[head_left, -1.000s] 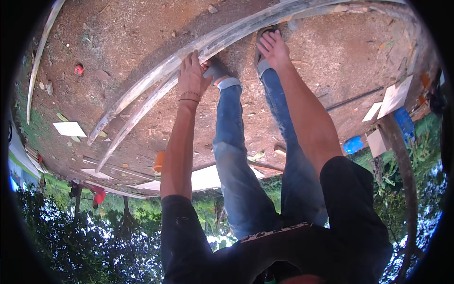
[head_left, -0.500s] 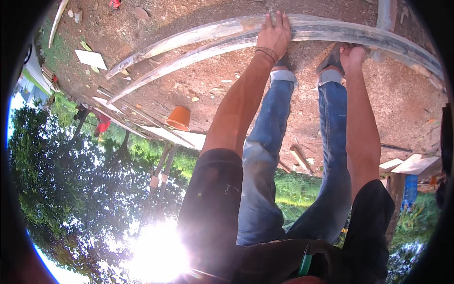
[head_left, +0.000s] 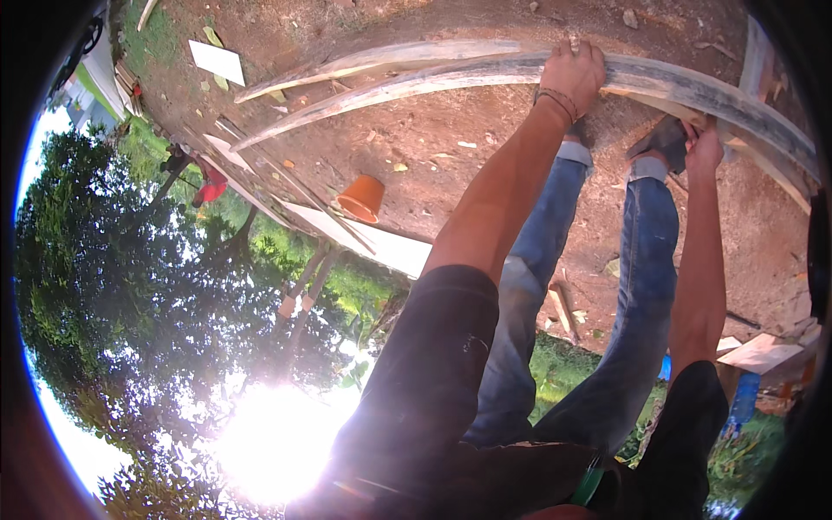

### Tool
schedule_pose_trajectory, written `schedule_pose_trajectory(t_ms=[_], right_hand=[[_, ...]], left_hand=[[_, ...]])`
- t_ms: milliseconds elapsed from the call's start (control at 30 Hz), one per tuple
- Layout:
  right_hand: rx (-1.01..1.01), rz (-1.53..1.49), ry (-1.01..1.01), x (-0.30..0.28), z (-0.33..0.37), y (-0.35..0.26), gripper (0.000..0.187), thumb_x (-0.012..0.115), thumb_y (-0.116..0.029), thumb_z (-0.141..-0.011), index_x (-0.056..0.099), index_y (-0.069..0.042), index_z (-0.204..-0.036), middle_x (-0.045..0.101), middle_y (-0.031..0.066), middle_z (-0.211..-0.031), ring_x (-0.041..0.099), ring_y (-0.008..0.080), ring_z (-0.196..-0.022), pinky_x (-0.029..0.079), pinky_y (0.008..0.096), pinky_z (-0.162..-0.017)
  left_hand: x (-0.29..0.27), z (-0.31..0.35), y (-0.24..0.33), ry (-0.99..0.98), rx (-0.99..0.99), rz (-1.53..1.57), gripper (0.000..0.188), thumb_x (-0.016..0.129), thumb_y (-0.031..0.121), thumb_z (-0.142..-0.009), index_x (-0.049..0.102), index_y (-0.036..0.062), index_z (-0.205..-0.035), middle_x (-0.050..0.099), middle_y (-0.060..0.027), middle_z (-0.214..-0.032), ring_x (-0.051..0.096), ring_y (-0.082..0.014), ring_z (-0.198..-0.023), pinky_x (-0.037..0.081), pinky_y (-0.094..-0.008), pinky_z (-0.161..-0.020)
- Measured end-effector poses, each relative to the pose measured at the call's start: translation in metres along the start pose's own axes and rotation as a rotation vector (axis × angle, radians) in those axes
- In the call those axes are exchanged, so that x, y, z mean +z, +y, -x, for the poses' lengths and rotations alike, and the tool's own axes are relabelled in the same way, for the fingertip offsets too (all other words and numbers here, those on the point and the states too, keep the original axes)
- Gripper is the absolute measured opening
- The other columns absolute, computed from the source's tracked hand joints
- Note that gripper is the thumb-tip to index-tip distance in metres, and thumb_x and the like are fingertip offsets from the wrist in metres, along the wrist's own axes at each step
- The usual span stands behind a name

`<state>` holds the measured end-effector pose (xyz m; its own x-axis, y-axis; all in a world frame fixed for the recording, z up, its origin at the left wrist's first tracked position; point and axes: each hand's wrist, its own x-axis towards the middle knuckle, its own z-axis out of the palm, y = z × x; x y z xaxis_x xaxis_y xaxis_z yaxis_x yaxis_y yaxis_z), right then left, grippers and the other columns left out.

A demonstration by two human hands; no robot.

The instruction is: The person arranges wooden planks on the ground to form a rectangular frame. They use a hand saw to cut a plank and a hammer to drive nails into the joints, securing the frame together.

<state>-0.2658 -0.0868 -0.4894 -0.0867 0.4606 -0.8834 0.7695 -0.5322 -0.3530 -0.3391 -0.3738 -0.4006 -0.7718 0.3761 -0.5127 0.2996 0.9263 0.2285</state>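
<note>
Two long weathered wooden planks lie across the ground in front of my feet. The upper plank (head_left: 416, 79) crosses over the lower plank (head_left: 771, 163), which shows again on its near side at the right. My left hand (head_left: 574, 80) is closed over the upper plank, its fingers bent across the far edge. Farther right, my right hand (head_left: 704, 149) grips the near edge of the lower plank beside my foot; its fingertips are partly hidden. Both arms reach out straight past my jeans (head_left: 646, 234).
An orange pot (head_left: 361, 198) lies tipped at the left, near a long white board (head_left: 355, 234). A white rectangular piece (head_left: 217, 61) is farther off. Wood offcuts (head_left: 759, 353) and a blue water bottle (head_left: 744, 399) are at the right. A person in red (head_left: 211, 185) is in the distance.
My left hand has curled its fingers over the upper plank. My right hand has moved from beside my foot onto the lower plank, which now sticks out more at the right. The view has shifted.
</note>
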Motion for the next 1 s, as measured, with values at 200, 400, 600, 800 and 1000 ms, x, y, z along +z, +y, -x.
schedule_pose_trajectory(t_ms=[200, 400, 600, 800, 1000], right_hand=[[0.035, -0.027, 0.069, -0.043, -0.012, 0.012, 0.047, 0.077, -0.035, -0.091, 0.058, 0.003, -0.111, 0.070, 0.0128, -0.097, 0.074, 0.0243, -0.086, 0.036, 0.0255, -0.045], [0.050, 0.083, 0.082, -0.106, -0.015, 0.020, 0.057, 0.080, -0.037, -0.087, 0.056, 0.007, -0.115, 0.069, 0.0178, -0.097, 0.072, 0.0253, -0.091, 0.044, 0.0276, -0.056], [0.026, 0.076, 0.012, -0.142, -0.010, 0.036, 0.061, 0.079, -0.038, -0.088, 0.055, 0.010, -0.118, 0.069, 0.0200, -0.099, 0.072, 0.0282, -0.091, 0.043, 0.0283, -0.057], [0.011, 0.088, 0.053, -0.167, -0.011, 0.037, 0.062, 0.078, -0.042, -0.088, 0.057, 0.010, -0.116, 0.070, 0.0191, -0.100, 0.072, 0.0263, -0.090, 0.043, 0.0295, -0.063], [0.075, 0.130, 0.133, -0.234, 0.013, 0.023, 0.059, 0.074, -0.048, -0.090, 0.061, 0.004, -0.115, 0.071, 0.0149, -0.094, 0.061, 0.0128, -0.067, 0.040, 0.0246, -0.058]], left_hand=[[-0.007, 0.002, 0.000, 0.030, 0.007, -0.020, 0.045, 0.073, 0.009, -0.073, 0.059, -0.0013, -0.114, 0.066, -0.0156, -0.113, 0.067, -0.0345, -0.102, 0.057, -0.0412, -0.088], [-0.016, -0.004, -0.003, 0.005, 0.019, -0.031, 0.042, 0.072, 0.009, -0.074, 0.059, -0.0006, -0.113, 0.068, -0.0147, -0.105, 0.068, -0.0340, -0.098, 0.058, -0.0401, -0.084], [-0.042, 0.014, -0.002, 0.040, 0.037, -0.008, 0.036, 0.068, 0.010, -0.080, 0.059, 0.0003, -0.113, 0.068, -0.0165, -0.103, 0.069, -0.0347, -0.099, 0.059, -0.0413, -0.081], [-0.073, -0.008, -0.007, -0.067, -0.003, -0.008, 0.042, 0.068, 0.011, -0.079, 0.058, 0.0028, -0.118, 0.069, -0.0180, -0.103, 0.070, -0.0358, -0.094, 0.060, -0.0431, -0.078], [-0.072, -0.034, -0.034, -0.040, -0.089, 0.001, 0.031, 0.064, 0.015, -0.086, 0.061, 0.0040, -0.115, 0.070, -0.0188, -0.111, 0.067, -0.0381, -0.106, 0.057, -0.0451, -0.086]])
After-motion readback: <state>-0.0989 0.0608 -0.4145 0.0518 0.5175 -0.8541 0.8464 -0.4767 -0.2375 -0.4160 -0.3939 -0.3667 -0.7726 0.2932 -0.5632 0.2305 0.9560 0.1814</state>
